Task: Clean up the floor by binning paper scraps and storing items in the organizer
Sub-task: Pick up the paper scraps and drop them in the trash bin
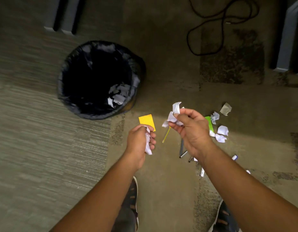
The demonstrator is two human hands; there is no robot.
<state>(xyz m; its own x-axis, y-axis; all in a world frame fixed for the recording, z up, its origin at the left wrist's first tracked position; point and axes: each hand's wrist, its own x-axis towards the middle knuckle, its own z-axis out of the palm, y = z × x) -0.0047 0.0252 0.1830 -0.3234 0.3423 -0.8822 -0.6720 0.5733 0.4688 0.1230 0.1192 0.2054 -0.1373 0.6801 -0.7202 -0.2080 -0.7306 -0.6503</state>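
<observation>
both hands grip crumpled paper: left hand (pixel 140 141) one wad, right hand (pixel 190 129) several. bin (pixel 101 79) near, scraps (pixel 220 131) on floor (pixel 44 131).

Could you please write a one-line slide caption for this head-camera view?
Both hands, left and right, hold crumpled paper scraps near a black-lined bin.

The room was dim and a bit yellow, the carpet (pixel 36 131) on the left looked smeared with blur, the edges bent outward, and the bin (pixel 98 79) was too dark inside to see well.
</observation>
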